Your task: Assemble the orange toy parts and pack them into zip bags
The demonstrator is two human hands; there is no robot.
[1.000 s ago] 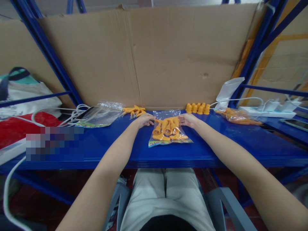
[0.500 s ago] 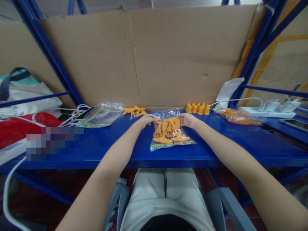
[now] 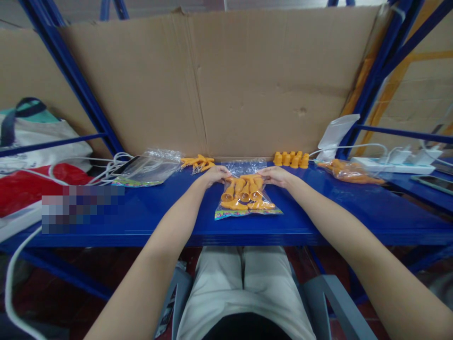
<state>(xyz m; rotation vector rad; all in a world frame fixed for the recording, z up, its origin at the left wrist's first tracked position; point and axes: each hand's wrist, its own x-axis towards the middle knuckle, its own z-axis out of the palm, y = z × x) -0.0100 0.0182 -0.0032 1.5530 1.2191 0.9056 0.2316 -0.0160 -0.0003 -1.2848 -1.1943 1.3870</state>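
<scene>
A clear plastic bag [image 3: 245,194] filled with several orange toy pieces lies flat on the blue shelf [image 3: 177,217] in front of me. My left hand [image 3: 214,175] pinches the bag's far left corner. At the far right corner, my right hand [image 3: 276,175] grips the bag too. Both hands have their fingers closed on the plastic near the bag's open end.
Behind the bag lie loose orange claw-like pieces [image 3: 197,163] and a row of orange cones [image 3: 290,159]. A stack of empty clear bags [image 3: 146,170] sits to the left, another filled bag [image 3: 348,171] to the right. White cables, a power strip [image 3: 394,165] and a cardboard wall [image 3: 219,80] surround them.
The bag has shifted a little to the left and nearer the back between my hands; both hands have kept their hold on its far corners.
</scene>
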